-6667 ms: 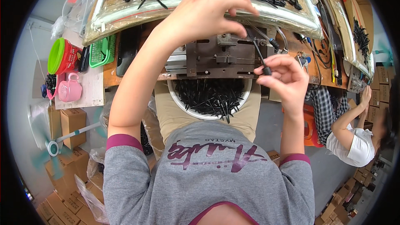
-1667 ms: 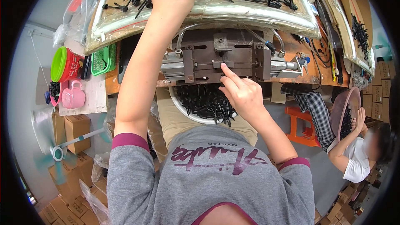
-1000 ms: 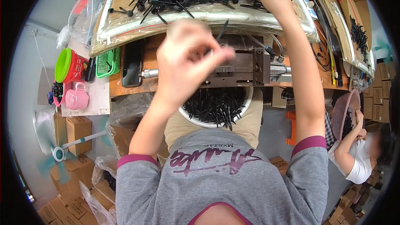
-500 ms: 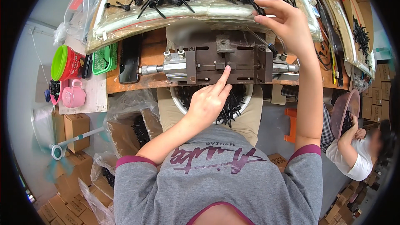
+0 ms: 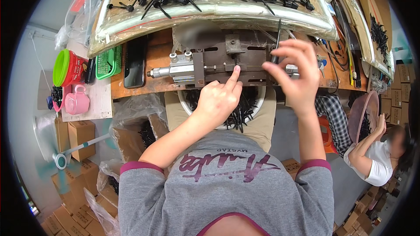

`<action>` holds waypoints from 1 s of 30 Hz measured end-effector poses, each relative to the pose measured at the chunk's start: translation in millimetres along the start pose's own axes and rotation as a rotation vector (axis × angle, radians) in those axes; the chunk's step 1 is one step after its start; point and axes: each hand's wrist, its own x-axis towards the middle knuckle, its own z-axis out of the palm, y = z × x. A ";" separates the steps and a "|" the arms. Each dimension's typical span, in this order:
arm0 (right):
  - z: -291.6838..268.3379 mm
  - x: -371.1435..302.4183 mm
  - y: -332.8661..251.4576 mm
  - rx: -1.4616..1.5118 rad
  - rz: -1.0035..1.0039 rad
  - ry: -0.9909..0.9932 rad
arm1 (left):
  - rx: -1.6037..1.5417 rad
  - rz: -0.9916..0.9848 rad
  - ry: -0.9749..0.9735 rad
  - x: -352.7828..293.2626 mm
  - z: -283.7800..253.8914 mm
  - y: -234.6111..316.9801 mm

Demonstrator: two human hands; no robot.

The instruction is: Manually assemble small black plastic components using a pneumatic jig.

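Note:
On the bench in front of me is a dark metal fixture (image 5: 216,55) with a silver air cylinder (image 5: 182,71) at its left end. My left hand (image 5: 218,101) stretches its index finger onto the block in the fixture's middle; the other fingers are loosely bent and hold nothing. My right hand (image 5: 299,72), slightly blurred, pinches a black cable tie (image 5: 278,32) by its head end, over the fixture's right side. The tie stands roughly upright, tail away from me. In my lap, under the fixture, a white tub (image 5: 264,100) contains several black ties (image 5: 240,116).
A plastic-covered tray (image 5: 210,11) heaped with black ties spans the bench's far side. To the left lie a phone (image 5: 134,65), a green basket (image 5: 103,65), a red tub (image 5: 75,70) and a pink cup (image 5: 77,101). A co-worker (image 5: 372,161) with a pink basin (image 5: 356,118) sits at right.
My right hand has come from the tray's edge toward me, bringing a cable tie over the fixture's right end. The left hand stays at the middle block. The co-worker's arm has shifted.

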 end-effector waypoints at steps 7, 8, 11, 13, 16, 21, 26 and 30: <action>28.4 -60.2 3.0 -0.235 -0.121 -0.107 | -0.346 0.046 0.368 89.5 -56.9 -19.6; 34.3 -62.8 2.9 -0.280 -0.152 -0.129 | -0.234 0.046 0.445 110.6 -60.0 -22.0; 51.6 -68.2 5.0 -0.379 -0.223 -0.206 | 0.009 0.005 0.426 183.5 -34.1 -42.0; 61.1 -69.7 6.1 -0.444 -0.226 -0.243 | 0.041 -0.003 0.382 209.2 -24.6 -50.8; 65.8 -65.8 2.3 -0.495 -0.207 -0.293 | 0.102 -0.005 0.340 226.3 -16.8 -58.3; 59.6 -61.3 -0.1 -0.481 -0.160 -0.341 | -0.100 0.053 0.503 206.6 -40.2 -54.2; 37.5 -23.6 1.5 -0.007 0.072 -0.230 | -0.400 0.079 0.540 138.3 -83.2 -47.8; 15.9 53.3 9.7 -0.277 -0.039 0.125 | -0.346 0.126 0.339 73.2 -87.9 -28.7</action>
